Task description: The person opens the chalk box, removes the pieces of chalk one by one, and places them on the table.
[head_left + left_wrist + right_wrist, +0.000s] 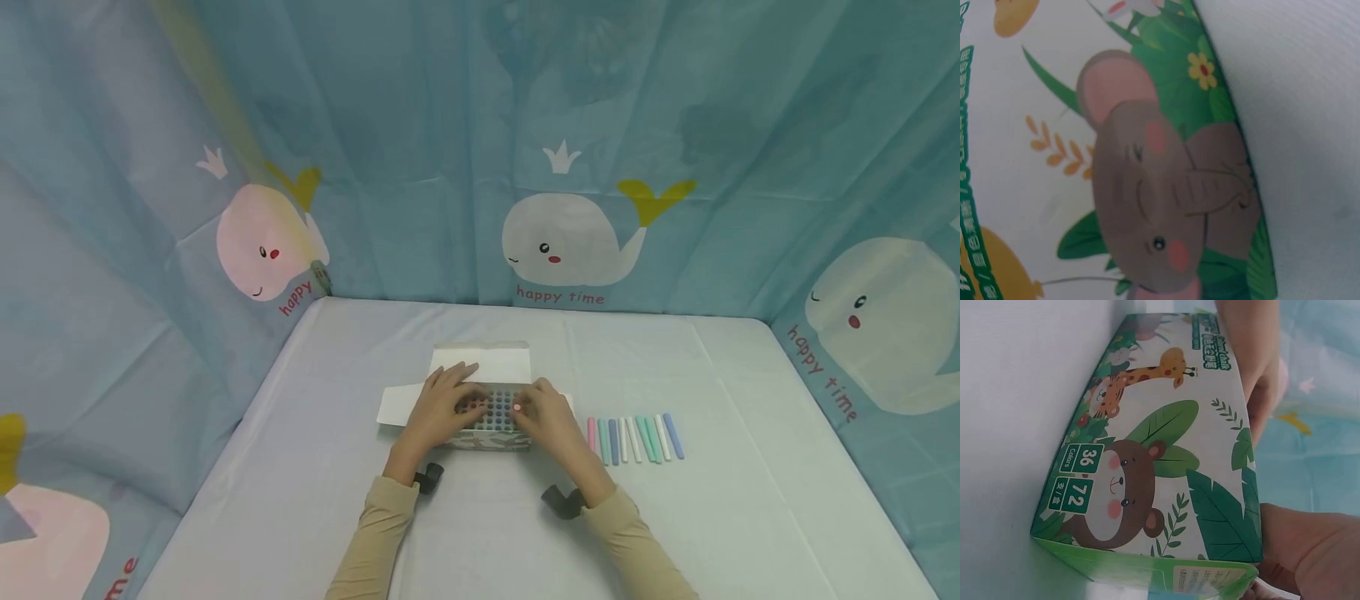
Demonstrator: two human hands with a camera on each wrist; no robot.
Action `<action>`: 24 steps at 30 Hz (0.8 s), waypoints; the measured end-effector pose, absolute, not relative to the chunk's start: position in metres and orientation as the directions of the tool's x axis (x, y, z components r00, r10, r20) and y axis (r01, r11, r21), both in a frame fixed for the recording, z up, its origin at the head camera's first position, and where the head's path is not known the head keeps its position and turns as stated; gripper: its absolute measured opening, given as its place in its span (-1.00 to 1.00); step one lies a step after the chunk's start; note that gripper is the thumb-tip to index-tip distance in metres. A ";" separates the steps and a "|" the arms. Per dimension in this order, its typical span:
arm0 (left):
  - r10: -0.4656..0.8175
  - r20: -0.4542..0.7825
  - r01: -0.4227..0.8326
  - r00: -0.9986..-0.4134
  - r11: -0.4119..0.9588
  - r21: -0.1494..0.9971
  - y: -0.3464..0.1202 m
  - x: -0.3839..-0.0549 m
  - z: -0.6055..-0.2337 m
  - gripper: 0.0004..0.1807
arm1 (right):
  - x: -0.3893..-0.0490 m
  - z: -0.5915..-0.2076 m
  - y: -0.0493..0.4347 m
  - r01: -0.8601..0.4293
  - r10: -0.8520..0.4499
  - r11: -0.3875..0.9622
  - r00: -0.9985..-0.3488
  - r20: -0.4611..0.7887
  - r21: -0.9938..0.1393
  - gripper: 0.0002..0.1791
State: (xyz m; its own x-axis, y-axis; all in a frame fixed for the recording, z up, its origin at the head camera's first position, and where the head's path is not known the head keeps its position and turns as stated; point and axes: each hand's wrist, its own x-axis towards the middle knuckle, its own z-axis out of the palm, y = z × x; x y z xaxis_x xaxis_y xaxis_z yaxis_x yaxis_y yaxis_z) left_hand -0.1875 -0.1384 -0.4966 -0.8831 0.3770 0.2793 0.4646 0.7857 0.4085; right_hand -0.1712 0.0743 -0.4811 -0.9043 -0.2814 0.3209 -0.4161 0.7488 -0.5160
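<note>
A printed box of chalk [487,441] stands in front of me with its lid up, rows of coloured chalk ends [500,408] showing inside. My left hand [442,407] rests over the left part of the box, its fingers spread above the chalk. At the right end, my right hand [547,417] pinches a chalk stick [517,407], of which only a pale pink end shows. The left wrist view shows the box front with an elephant [1147,175]. In the right wrist view, the box front [1166,444] hides most of my right hand [1316,550].
A row of several chalk sticks [636,439] in pink, green, blue and white lies right of the box. The lid [487,362] stands behind, and a side flap [397,406] sticks out left. Whale-printed curtains [420,242] surround the white table [300,500].
</note>
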 end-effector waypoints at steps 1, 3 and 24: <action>0.375 0.279 0.463 -0.884 0.788 0.406 -0.138 -0.188 -0.497 -0.77 | -0.171 -0.481 0.075 -0.423 -0.284 0.744 -0.901 0.328 -0.518 -0.88; 0.374 0.282 0.463 -0.884 0.789 0.403 -0.138 -0.188 -0.497 -0.76 | -0.172 -0.481 0.075 -0.431 -0.284 0.751 -0.895 0.345 -0.500 -0.88; 0.376 0.286 0.467 -0.882 0.783 0.410 -0.139 -0.187 -0.497 -0.75 | -0.172 -0.476 0.076 -0.332 -0.214 0.672 -0.943 0.255 -0.662 -0.87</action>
